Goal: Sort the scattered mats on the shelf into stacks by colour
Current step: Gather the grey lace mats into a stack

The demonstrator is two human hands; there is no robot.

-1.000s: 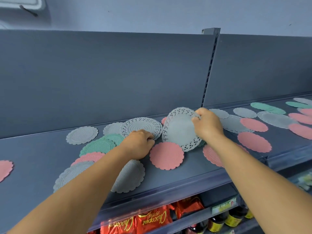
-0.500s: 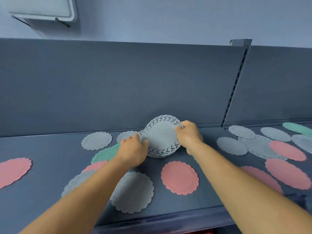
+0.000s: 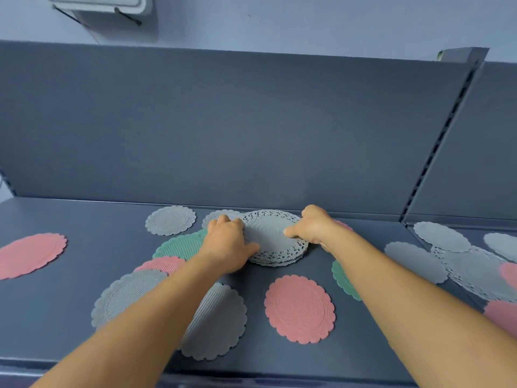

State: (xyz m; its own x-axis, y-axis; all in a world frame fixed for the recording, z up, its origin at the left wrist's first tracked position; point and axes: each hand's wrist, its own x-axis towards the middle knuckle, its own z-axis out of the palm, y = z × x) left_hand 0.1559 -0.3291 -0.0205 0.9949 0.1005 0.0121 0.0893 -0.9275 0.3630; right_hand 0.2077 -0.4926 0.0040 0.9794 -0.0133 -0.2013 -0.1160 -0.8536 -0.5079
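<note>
While held upright half a second ago, now lying flat atop the grey lace stack (image 3: pixel 272 242) near the shelf (image 3: pixel 84 214) back, left hand (image 3: pixel 228 242) and right hand (image 3: pixel 313 226) gripping its opposite edges; grey pile growing, pink and green mats unsorted.

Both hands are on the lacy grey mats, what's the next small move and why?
Probably let go and reach the left hand for the plain grey mat behind it: the lacy grey stack under both hands already lies flat, the right hand at its edge.

Dark grey shelf (image 3: pixel 84 340), grey back panel (image 3: pixel 223 130), slotted upright (image 3: pixel 436 147), pale wall (image 3: pixel 307 21)
</note>
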